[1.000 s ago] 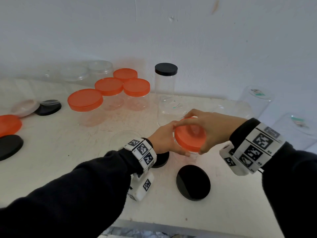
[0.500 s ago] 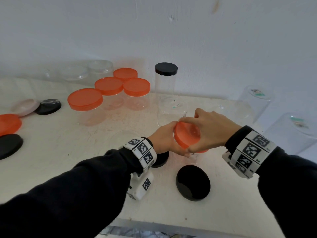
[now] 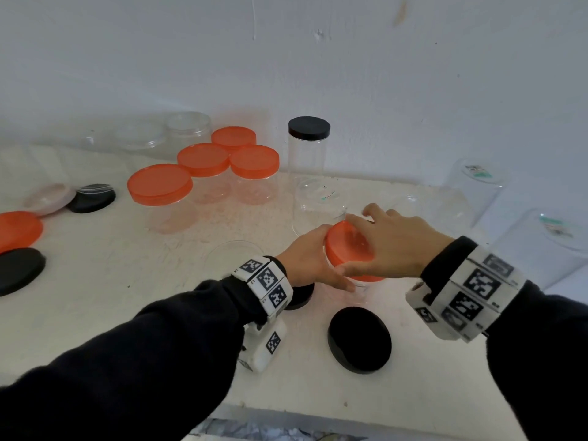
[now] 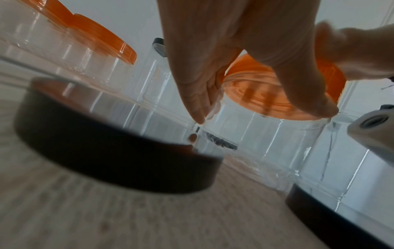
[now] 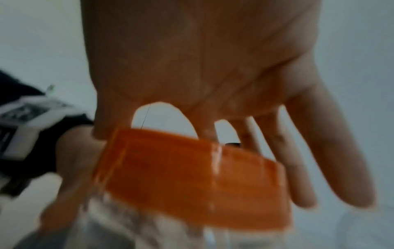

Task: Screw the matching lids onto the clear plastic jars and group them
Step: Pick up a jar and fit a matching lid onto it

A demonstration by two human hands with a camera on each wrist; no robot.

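Observation:
An orange lid (image 3: 350, 246) sits on a clear jar (image 3: 358, 292) near the middle of the white table. My left hand (image 3: 310, 259) grips the jar just under the lid, thumb in front and fingers behind; the left wrist view shows this hold on the jar (image 4: 266, 143) below the lid (image 4: 266, 94). My right hand (image 3: 391, 243) lies over the lid with its fingers (image 5: 302, 176) straight and spread past the far rim of the lid (image 5: 192, 168). Its thumb touches the near rim.
Several orange-lidded jars (image 3: 203, 160) stand grouped at the back left, beside a tall black-lidded jar (image 3: 308, 128). Loose black lids (image 3: 359, 338) (image 3: 299, 297) lie near my wrists; more lids (image 3: 17, 270) lie far left. Upturned clear jars (image 3: 474, 186) stand at the right.
My right hand has turned over the orange lid and its fingers have gone from curled round the rim to straight and spread. The left hand still holds the jar.

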